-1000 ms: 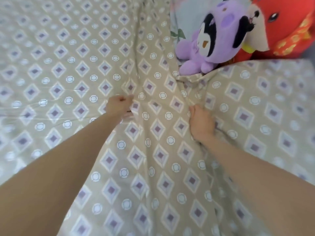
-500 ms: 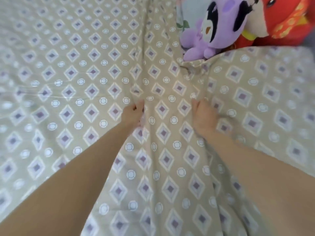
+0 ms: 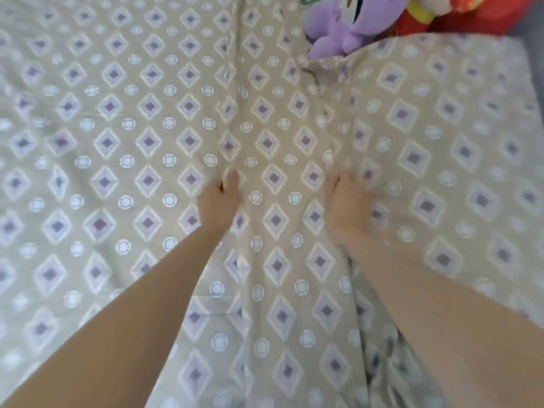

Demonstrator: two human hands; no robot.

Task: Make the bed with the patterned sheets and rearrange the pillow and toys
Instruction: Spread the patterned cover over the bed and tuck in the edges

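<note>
**A:** Biggest thing we've got is the patterned sheet (image 3: 117, 142): beige with purple diamonds and white circles. It's spread over nearly the whole view, with a few long creases running up the middle.

**B:** Yep, and on the right we see a raised layer (image 3: 441, 136) of the same fabric lying on top of it. Its edge runs from the toys down toward the right wrist.

**A:** The toys are at the top edge. The red plush toy (image 3: 471, 13) is in the far corner, cut off by the frame. The purple plush toy (image 3: 347, 28) is just beside it on the left, feet touching that raised edge.

**B:** Hands next. The left hand (image 3: 217, 201) has its fingers curled and thumb up, pinching a crease of the sheet.

**A:** The right hand (image 3: 348, 204) lies along the raised layer's edge, with a strip of sheet between the two hands. It's pretty blurred, so we can't tell if it's gripping or just pressing.
</note>
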